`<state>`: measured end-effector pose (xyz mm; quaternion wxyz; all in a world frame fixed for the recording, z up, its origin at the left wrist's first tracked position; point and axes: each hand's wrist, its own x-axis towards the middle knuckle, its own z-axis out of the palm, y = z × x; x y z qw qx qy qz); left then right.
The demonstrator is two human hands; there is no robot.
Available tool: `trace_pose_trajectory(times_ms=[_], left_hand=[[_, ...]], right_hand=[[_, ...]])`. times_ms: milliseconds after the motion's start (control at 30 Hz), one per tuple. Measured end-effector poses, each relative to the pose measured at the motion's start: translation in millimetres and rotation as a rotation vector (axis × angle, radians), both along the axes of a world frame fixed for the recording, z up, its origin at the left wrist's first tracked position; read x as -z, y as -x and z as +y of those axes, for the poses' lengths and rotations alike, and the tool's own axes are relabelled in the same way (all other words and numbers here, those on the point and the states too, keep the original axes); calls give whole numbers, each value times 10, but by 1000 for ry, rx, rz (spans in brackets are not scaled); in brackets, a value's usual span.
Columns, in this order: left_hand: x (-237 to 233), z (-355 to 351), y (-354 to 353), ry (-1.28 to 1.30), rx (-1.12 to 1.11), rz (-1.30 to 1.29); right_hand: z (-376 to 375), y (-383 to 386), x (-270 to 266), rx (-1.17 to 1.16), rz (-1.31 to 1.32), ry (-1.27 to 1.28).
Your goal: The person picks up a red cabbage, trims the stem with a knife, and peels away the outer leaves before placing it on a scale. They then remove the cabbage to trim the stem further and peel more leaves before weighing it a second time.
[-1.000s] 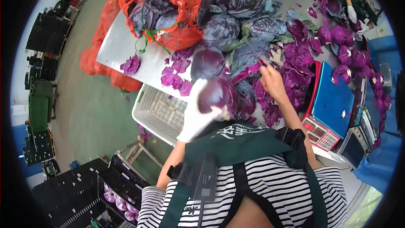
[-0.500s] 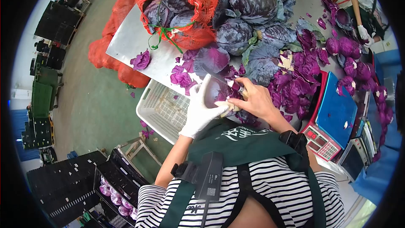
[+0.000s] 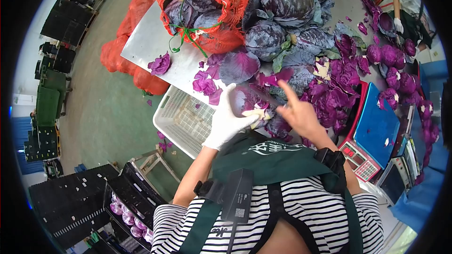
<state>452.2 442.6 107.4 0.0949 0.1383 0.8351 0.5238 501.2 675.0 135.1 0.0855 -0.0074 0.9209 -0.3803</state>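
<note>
My left hand [image 3: 226, 124], in a white glove, grips a partly trimmed red cabbage [image 3: 242, 101] with its pale cut stem end turned toward me. Just right of it is my bare right hand [image 3: 299, 115], blurred by motion, index finger stretched out and the other fingers curled round a knife [image 3: 267, 95]. The blade is smeared and points toward the cabbage; its handle is hidden in my palm. A loose purple leaf [image 3: 275, 78] lies beyond the blade. To the right spreads a heap of torn purple leaves [image 3: 332, 91].
Untrimmed cabbages [image 3: 287, 0] pile up beyond my hands, beside a red mesh sack [image 3: 230, 0] of cabbages. A white crate [image 3: 162, 120] stands at the table's left edge. On the right sit a scale [image 3: 376, 117] and trimmed cabbages [image 3: 391, 56]. Another person's gloved hand [image 3: 399, 25] is at far right.
My right hand has drawn back to the right from the cabbage's stem end, its index finger now extended. My left hand keeps its hold. A purple leaf now shows beyond the blade.
</note>
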Motion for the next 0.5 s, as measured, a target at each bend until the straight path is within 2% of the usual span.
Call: trace_pose_trajectory(times_ms=[100,300,500], left_hand=[[24,15,-8,39,-17,35],[-25,7,-23,23,-20,-64],[-4,7,-25,14,-18,-40]], right_hand=[[-186,-46,14,-182,-1,-161],[-244,-61,118,-187,108,-222],[-251,-83,104,-175,155,-206]])
